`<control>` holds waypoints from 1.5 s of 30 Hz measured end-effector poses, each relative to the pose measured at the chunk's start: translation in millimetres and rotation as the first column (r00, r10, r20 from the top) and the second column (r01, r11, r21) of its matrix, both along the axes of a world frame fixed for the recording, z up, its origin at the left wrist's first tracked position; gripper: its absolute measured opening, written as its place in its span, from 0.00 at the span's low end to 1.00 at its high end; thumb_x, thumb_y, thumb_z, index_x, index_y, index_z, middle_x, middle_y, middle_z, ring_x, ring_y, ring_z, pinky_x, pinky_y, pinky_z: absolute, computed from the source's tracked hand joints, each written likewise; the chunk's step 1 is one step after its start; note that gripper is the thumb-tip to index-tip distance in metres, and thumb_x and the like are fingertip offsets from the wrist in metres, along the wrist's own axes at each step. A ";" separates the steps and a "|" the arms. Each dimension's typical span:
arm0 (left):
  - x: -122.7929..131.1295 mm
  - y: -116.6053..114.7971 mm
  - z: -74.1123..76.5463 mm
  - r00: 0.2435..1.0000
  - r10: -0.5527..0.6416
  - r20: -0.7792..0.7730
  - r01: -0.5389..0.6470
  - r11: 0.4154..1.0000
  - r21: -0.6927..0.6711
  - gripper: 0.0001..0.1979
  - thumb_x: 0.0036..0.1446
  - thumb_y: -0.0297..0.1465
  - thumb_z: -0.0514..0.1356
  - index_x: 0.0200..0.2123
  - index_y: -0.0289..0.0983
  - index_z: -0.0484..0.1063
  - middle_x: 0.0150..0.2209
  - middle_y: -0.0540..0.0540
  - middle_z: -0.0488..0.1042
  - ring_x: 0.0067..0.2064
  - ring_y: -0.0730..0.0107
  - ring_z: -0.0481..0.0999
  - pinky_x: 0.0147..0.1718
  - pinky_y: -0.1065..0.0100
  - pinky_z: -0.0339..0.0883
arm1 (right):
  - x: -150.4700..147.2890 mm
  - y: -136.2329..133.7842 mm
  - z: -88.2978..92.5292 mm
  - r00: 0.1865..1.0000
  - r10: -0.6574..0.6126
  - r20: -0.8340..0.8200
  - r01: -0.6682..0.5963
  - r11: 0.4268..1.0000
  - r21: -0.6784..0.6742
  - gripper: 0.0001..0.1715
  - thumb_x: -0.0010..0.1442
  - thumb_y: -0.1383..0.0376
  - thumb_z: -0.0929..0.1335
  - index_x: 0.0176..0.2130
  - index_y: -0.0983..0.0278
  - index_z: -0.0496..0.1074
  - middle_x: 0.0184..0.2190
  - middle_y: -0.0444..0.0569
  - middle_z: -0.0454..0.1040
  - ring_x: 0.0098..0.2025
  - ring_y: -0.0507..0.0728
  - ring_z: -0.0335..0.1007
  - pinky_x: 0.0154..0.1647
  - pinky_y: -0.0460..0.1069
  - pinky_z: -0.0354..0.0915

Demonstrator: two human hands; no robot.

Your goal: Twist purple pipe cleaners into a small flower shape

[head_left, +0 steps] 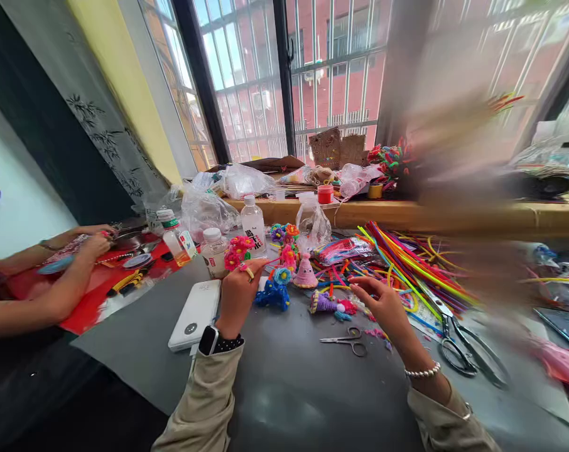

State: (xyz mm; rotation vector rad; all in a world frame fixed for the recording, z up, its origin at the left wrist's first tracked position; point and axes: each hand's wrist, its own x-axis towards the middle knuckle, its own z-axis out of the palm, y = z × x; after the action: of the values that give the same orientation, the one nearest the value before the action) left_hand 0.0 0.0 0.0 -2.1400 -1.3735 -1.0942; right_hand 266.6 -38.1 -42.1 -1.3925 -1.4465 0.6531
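Note:
My left hand (240, 292) is closed in a pinch on a thin pink pipe cleaner (271, 261), held above the grey table (284, 383). A smartwatch sits on that wrist. My right hand (381, 304) hovers with curled fingers pinched together over small craft figures; what it holds is too small to make out. A beaded bracelet is on that wrist. Between the hands stand a blue pipe-cleaner figure (272, 294), a pink cone (306, 273) and a purple cone lying on its side (323, 303). Small scissors (348, 342) lie just below my right hand.
A heap of coloured pipe cleaners (407, 260) and big black scissors (468, 348) lie at right. A white power bank (196, 314), bottles (254, 223) and plastic bags sit at left. Another person's arms (53, 282) work over a red mat (89, 301). The right side is blurred.

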 end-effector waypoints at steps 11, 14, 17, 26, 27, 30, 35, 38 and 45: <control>12.5 16.1 8.4 0.939 0.210 -0.271 -0.269 0.941 -0.203 0.08 0.52 0.29 0.53 0.30 0.36 0.71 0.31 0.44 0.74 0.35 0.63 0.72 0.29 0.69 0.61 | 1.3 1.5 -7.2 0.999 0.017 0.030 -0.018 0.999 0.045 0.18 0.50 0.55 0.64 0.36 0.65 0.71 0.23 0.46 0.70 0.25 0.53 0.64 0.24 0.46 0.60; 14.1 22.0 8.2 0.930 0.200 -0.307 -0.270 0.940 -0.207 0.07 0.51 0.29 0.53 0.31 0.35 0.70 0.32 0.44 0.72 0.36 0.64 0.71 0.30 0.69 0.61 | 0.1 1.3 -5.9 0.999 0.033 0.028 -0.034 0.998 0.048 0.18 0.50 0.55 0.64 0.35 0.65 0.71 0.24 0.47 0.72 0.26 0.53 0.65 0.25 0.46 0.60; 13.6 26.8 6.9 0.913 0.207 -0.351 -0.287 0.938 -0.192 0.07 0.51 0.30 0.53 0.30 0.35 0.69 0.32 0.42 0.71 0.37 0.63 0.70 0.30 0.69 0.60 | -1.2 1.1 -5.6 0.998 0.050 0.033 -0.052 0.998 0.042 0.17 0.51 0.56 0.63 0.35 0.65 0.71 0.25 0.47 0.72 0.26 0.53 0.65 0.25 0.46 0.60; 17.0 46.5 1.3 0.885 0.177 -0.432 -0.282 0.940 -0.193 0.13 0.55 0.29 0.47 0.29 0.33 0.71 0.34 0.40 0.70 0.38 0.62 0.69 0.30 0.68 0.61 | -4.1 -0.7 -5.3 0.992 0.040 0.119 -0.047 0.998 0.051 0.17 0.53 0.56 0.62 0.29 0.65 0.72 0.23 0.47 0.71 0.24 0.52 0.64 0.24 0.45 0.58; 17.1 48.5 0.7 0.888 0.159 -0.431 -0.268 0.941 -0.205 0.13 0.54 0.28 0.47 0.28 0.33 0.71 0.34 0.40 0.70 0.38 0.62 0.69 0.31 0.68 0.61 | -4.4 -0.8 -5.3 0.991 0.041 0.131 -0.049 0.997 0.055 0.17 0.53 0.56 0.62 0.28 0.65 0.72 0.22 0.46 0.71 0.23 0.52 0.64 0.23 0.45 0.58; 17.0 52.9 -1.3 0.904 0.120 -0.410 -0.237 0.940 -0.246 0.13 0.54 0.28 0.48 0.28 0.33 0.71 0.35 0.40 0.70 0.39 0.61 0.69 0.31 0.68 0.62 | -4.7 -0.5 -6.1 0.987 0.046 0.154 -0.058 0.996 0.074 0.18 0.54 0.55 0.61 0.27 0.65 0.72 0.21 0.46 0.71 0.23 0.52 0.63 0.22 0.45 0.57; 15.2 56.5 -5.9 0.924 0.069 -0.376 -0.193 0.933 -0.303 0.13 0.53 0.26 0.48 0.33 0.32 0.71 0.37 0.38 0.70 0.42 0.61 0.68 0.34 0.67 0.63 | -2.4 -3.1 -9.1 0.987 0.050 0.152 -0.065 0.993 0.097 0.18 0.54 0.55 0.61 0.27 0.65 0.71 0.22 0.47 0.70 0.23 0.52 0.63 0.23 0.45 0.57; 13.3 57.1 -8.9 0.931 0.053 -0.361 -0.174 0.934 -0.312 0.12 0.52 0.25 0.49 0.37 0.32 0.71 0.39 0.39 0.69 0.44 0.61 0.68 0.36 0.66 0.63 | 0.1 -8.6 -10.4 0.979 0.091 0.180 -0.110 0.989 0.094 0.19 0.55 0.56 0.60 0.27 0.65 0.71 0.23 0.47 0.70 0.25 0.52 0.64 0.25 0.44 0.58; 11.4 46.9 -2.6 0.923 0.058 -0.379 -0.172 0.946 -0.274 0.15 0.53 0.24 0.47 0.40 0.34 0.70 0.41 0.40 0.70 0.43 0.62 0.69 0.37 0.66 0.63 | 4.2 -22.8 -13.7 0.929 0.223 0.294 -0.259 0.962 0.089 0.21 0.57 0.56 0.59 0.24 0.65 0.72 0.21 0.46 0.68 0.23 0.50 0.62 0.24 0.44 0.56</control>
State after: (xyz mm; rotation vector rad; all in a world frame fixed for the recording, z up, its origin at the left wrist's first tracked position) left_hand 11.4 46.9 -2.6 -2.2849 -1.5345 -0.4217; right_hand 270.9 -60.9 -55.8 -1.2550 -1.8763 0.5187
